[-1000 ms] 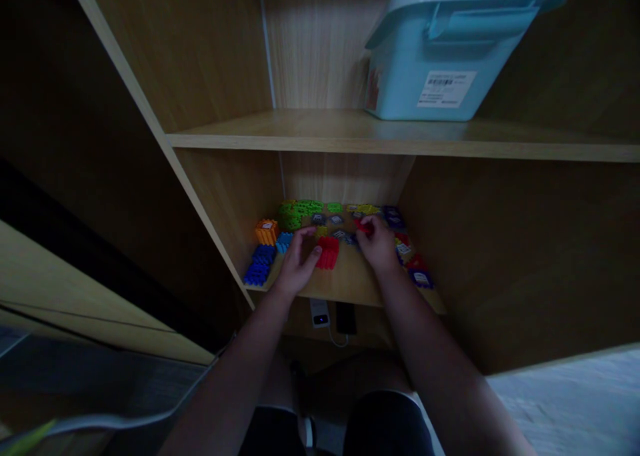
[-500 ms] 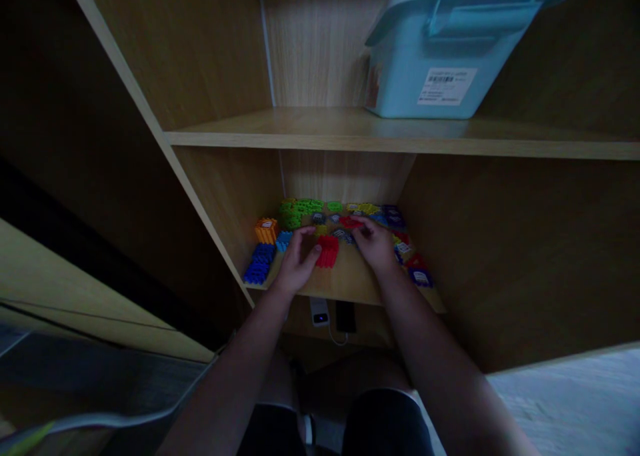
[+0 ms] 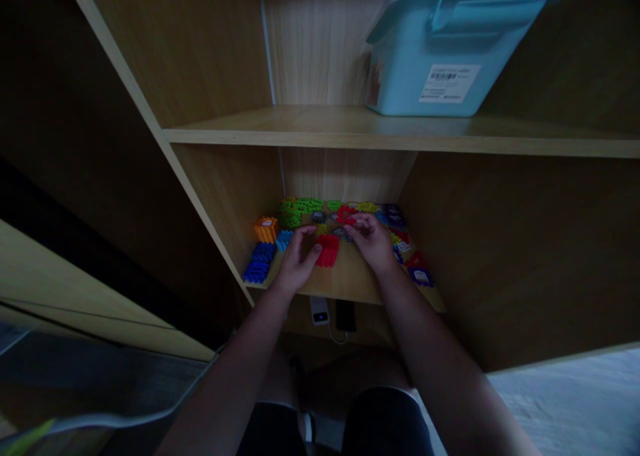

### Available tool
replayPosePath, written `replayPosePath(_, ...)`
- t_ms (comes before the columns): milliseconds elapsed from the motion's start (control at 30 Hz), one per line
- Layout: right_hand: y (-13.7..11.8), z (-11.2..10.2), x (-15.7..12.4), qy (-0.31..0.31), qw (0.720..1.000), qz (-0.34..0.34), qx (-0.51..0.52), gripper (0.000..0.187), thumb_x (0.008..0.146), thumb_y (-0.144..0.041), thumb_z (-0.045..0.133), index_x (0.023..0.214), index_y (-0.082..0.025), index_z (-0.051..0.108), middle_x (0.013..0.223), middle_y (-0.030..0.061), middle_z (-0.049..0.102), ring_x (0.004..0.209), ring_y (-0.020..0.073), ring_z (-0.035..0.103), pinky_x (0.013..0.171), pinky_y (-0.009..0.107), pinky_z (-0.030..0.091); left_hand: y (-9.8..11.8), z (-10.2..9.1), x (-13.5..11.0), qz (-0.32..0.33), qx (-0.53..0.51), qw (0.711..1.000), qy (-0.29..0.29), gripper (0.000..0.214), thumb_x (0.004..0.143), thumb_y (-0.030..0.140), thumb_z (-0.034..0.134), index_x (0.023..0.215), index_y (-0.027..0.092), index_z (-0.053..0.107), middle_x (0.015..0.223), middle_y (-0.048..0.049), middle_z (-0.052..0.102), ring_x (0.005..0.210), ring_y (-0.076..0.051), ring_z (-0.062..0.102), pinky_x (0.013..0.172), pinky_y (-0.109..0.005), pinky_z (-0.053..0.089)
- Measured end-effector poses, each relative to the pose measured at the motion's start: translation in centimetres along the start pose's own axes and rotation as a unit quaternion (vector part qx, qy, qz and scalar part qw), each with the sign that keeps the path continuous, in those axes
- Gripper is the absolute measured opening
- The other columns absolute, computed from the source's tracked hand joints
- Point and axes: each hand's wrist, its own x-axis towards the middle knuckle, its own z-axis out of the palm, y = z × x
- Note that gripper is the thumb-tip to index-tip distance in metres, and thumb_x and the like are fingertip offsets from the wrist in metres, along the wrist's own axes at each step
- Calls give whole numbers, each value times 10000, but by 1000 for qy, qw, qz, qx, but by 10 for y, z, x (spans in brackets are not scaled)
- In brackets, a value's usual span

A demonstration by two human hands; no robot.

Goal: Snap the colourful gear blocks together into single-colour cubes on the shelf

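Observation:
My right hand (image 3: 373, 239) pinches a red plastic building piece (image 3: 345, 215) between thumb and fingers, raised a little over the lower shelf. To its left stands a red stack of similar pieces (image 3: 327, 251) on the shelf board. My left hand (image 3: 299, 259) is beside that stack, fingers curved and apart, its thumb at the stack's left side; whether it presses on it is hard to see. Behind the hands lie dark grey pieces (image 3: 318, 217) and a yellow piece (image 3: 321, 230), partly hidden.
Green pieces (image 3: 300, 209), an orange stack (image 3: 267, 229) and blue stacks (image 3: 259, 263) line the left side. Red and blue pieces (image 3: 420, 275) lie at right. A light-blue bin (image 3: 425, 56) stands on the upper shelf (image 3: 320, 136). Below are a white device (image 3: 319, 309) and a phone-like black slab (image 3: 345, 316).
My right hand has lifted and tilted the red piece slightly, moving it a little left, so more of it shows. My left hand and the red stack stay nearly in place.

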Motion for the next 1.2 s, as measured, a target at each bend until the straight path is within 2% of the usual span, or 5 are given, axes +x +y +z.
replayPosePath(100,-2,2,0,-4,999,12,35,385,877,-544,867,1121,-295,706,1029,46,826,952,252,801,889,422,659,3,0,0,6,2,1000,-6,410,1064,463,635,1418,270,560,1474,-115,643,1418,-290,593,1244,-544,449)
replayPosePath(300,-11,4,-1,-20,998,24,61,354,903,-555,829,1108,-289,716,1036,46,840,975,240,810,886,400,651,9,-2,1,15,0,1000,-19,461,1080,487,607,1482,268,552,1547,-123,620,1469,-297,569,1282,-553,416)
replayPosePath(567,-19,2,-3,14,998,24,60,323,840,-569,885,954,-277,806,930,37,837,814,221,778,807,384,650,8,-2,0,48,17,998,-29,530,1095,538,561,1552,273,513,1589,-133,592,1509,-307,532,1298,-566,393)
replayPosePath(833,-32,8,-8,-56,995,10,78,340,795,-583,921,928,-283,833,920,26,843,805,213,780,784,361,654,13,-3,1,129,72,987,-59,571,1113,551,484,1623,294,484,1633,-123,560,1550,-318,476,1306,-595,378)
replayPosePath(1200,-35,10,-9,-95,992,7,83,355,795,-625,913,926,-304,836,915,21,835,801,224,780,806,401,675,15,-4,-1,133,87,985,-62,580,1121,585,427,1613,294,525,1590,-116,611,1565,-326,457,1301,-597,382)
